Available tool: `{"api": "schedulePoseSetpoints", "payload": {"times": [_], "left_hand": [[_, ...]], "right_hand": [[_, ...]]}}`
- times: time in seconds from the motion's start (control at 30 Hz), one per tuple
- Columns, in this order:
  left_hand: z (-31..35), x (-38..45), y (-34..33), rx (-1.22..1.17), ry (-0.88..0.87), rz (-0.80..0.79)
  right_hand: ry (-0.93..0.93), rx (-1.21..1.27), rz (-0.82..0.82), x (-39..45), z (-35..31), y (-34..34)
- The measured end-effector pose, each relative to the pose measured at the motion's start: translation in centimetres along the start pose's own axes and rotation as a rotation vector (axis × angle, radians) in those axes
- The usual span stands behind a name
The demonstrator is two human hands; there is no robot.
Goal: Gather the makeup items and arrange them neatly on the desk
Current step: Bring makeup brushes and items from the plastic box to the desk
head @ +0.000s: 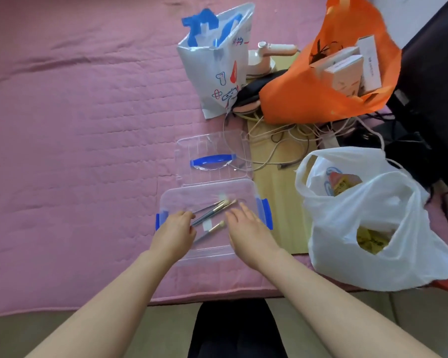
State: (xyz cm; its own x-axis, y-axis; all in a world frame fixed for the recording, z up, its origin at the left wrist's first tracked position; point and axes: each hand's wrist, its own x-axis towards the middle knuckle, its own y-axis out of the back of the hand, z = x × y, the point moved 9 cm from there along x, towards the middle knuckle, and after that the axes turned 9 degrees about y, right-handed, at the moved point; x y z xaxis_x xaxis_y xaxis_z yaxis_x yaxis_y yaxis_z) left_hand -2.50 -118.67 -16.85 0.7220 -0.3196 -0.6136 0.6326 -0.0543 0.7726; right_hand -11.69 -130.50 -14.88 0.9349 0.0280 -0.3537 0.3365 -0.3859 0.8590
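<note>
A clear plastic box (246, 188) with blue side latches lies on the pink cover in front of me. Inside it are three makeup brushes: two with grey handles (215, 209) lying side by side, and a third (212, 230) nearer me. My left hand (173, 235) reaches into the box's left side, fingers curled around the handle ends of the two brushes. My right hand (248, 229) hovers flat over the box's right half, fingers apart, holding nothing. The box's clear lid (212, 156) with a blue handle lies just behind the box.
A white printed bag (217, 63) and an orange bag (329, 81) holding boxes stand further back. Cables (290, 140) tangle on a tan board. A white plastic bag (373, 228) sits to the right. A small steamer (267, 56) stands behind. Dark equipment fills the right edge.
</note>
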Motion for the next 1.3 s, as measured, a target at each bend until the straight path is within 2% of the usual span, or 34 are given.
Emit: {"api": "schedulePoseSetpoints", "payload": {"times": [0.23, 0.37, 0.5, 0.67, 0.8, 0.97, 1.03, 1.1, 1.13, 1.3], "left_hand": [[-1.5, 7.8, -4.9, 0.142, -0.009, 0.055], [-1.3, 11.0, -7.6, 0.255, -0.039, 0.018], [-0.8, 13.4, -8.9, 0.322, -0.101, 0.035], [0.1, 14.9, -10.4, 0.398, -0.126, 0.047], [0.1, 15.1, -11.2, 0.419, -0.128, 0.074], [-0.4, 15.0, -11.4, 0.375, -0.134, 0.059], [-0.8, 15.1, -11.7, 0.359, -0.096, 0.020], [-1.2, 15.2, -12.0, 0.315, -0.048, -0.022], [-1.3, 15.2, -12.1, 0.266, -0.024, -0.037], [-1.8, 15.1, -12.4, 0.049, 0.015, -0.083]], "right_hand": [[0.120, -0.113, -0.206, 7.1, 1.5, -7.0], [0.242, -0.164, -0.312, 9.6, 1.1, -10.4], [0.430, -0.224, -0.271, 10.9, 0.1, -12.8], [0.519, -0.322, -0.360, 11.7, -0.4, -16.4], [0.560, -0.386, -0.198, 11.9, -1.4, -15.4], [0.399, -0.344, -0.200, 11.8, 0.1, -15.4], [0.309, -0.276, -0.361, 11.3, 1.7, -17.2], [0.214, -0.254, -0.426, 10.9, 3.4, -17.7], [0.176, -0.258, -0.401, 10.7, 3.8, -17.0], [0.127, -0.475, -0.071, 10.6, 3.8, -12.5]]}}
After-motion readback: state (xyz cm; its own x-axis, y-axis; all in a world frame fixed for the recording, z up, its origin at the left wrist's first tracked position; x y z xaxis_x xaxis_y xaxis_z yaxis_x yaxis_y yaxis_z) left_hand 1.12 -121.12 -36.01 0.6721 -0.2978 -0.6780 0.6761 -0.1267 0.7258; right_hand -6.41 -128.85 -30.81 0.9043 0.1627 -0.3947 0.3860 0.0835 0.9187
